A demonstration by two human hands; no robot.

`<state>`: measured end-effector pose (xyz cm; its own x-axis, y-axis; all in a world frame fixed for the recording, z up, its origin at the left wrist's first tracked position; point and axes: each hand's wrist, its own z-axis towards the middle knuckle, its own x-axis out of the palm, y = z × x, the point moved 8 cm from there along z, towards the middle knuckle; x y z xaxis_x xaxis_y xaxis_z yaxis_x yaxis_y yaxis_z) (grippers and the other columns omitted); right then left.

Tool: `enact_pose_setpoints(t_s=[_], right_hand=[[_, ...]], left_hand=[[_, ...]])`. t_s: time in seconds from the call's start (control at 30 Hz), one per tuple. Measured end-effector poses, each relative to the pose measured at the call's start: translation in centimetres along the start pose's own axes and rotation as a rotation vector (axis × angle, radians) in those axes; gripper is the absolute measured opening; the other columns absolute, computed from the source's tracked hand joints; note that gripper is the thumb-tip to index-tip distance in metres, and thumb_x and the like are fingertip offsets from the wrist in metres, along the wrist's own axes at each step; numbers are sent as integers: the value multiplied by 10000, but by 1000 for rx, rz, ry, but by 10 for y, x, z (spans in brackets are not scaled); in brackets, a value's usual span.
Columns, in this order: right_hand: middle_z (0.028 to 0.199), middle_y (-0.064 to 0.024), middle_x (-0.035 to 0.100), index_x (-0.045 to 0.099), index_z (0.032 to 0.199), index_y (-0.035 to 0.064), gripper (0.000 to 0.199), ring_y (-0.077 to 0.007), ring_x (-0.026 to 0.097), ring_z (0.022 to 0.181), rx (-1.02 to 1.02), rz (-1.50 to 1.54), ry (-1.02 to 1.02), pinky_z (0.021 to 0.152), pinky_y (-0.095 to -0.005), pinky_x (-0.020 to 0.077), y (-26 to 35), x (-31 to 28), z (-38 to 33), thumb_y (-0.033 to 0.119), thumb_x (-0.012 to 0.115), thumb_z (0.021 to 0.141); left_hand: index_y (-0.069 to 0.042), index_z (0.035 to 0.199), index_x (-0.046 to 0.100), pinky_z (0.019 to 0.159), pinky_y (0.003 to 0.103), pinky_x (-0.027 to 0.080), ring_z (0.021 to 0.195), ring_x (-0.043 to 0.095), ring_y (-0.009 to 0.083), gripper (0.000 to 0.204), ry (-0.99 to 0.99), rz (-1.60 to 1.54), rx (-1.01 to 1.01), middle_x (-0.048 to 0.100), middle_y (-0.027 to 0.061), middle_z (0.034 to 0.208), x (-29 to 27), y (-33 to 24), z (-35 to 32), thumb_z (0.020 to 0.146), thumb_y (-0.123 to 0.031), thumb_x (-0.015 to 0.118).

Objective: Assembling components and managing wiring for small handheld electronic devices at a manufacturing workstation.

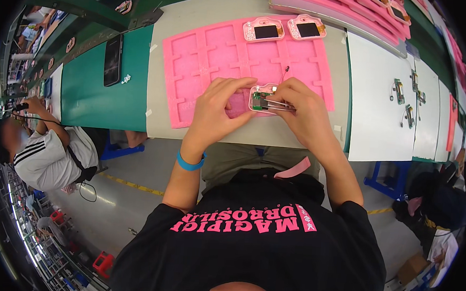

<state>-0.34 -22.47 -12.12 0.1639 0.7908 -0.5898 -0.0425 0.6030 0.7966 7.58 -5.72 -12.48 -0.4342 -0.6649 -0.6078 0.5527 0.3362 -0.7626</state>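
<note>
Nearby, pink tray [217, 51] bears two screened casings [265, 32]; right hand [302, 104], pinching tweezers [281, 106], overlaps green-boarded casing [260, 100]; left hand [216, 106] spread.

Tweezers [281, 106] in right fingers [286, 97] over circuit board [258, 100] in pink casing [269, 87]

left hand [214, 109]: fingers [239, 83] arched, thumb spread | right hand [302, 104]: fingers pinched

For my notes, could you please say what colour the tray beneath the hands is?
The tray is pink, seen best in the head view.
</note>
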Motion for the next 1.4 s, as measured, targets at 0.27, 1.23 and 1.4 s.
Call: enact_pose_setpoints(t_s=[0.27, 1.23, 1.4], right_hand=[[894, -21, 577, 680, 982, 30, 277, -162, 527, 725, 71, 18, -62, 690, -295, 449, -3, -3, 12, -40, 848, 773], [1213, -85, 747, 809, 1194, 74, 255, -251, 696, 1000, 524, -797, -619, 855, -335, 550, -175, -278, -78, 238, 698, 1033], [1089, -76, 750, 806, 1158, 57, 237, -232, 676, 934, 652, -592, -512, 816, -316, 531, -181, -282, -81, 218, 748, 993]], left_hand=[[-119, 1358, 714, 829, 323, 538, 942, 650, 207, 671, -49, 130, 27, 758, 39, 1191, 9, -2, 0, 738, -242, 939], [-66, 1098, 753, 781, 351, 543, 921, 674, 263, 222, 164, 453, 211, 747, 52, 1081, 20, -39, 132, 892, -144, 780], [-76, 1033, 762, 763, 340, 538, 868, 665, 238, 158, 130, 285, 196, 741, 30, 1041, -4, -62, 81, 875, -78, 767]])
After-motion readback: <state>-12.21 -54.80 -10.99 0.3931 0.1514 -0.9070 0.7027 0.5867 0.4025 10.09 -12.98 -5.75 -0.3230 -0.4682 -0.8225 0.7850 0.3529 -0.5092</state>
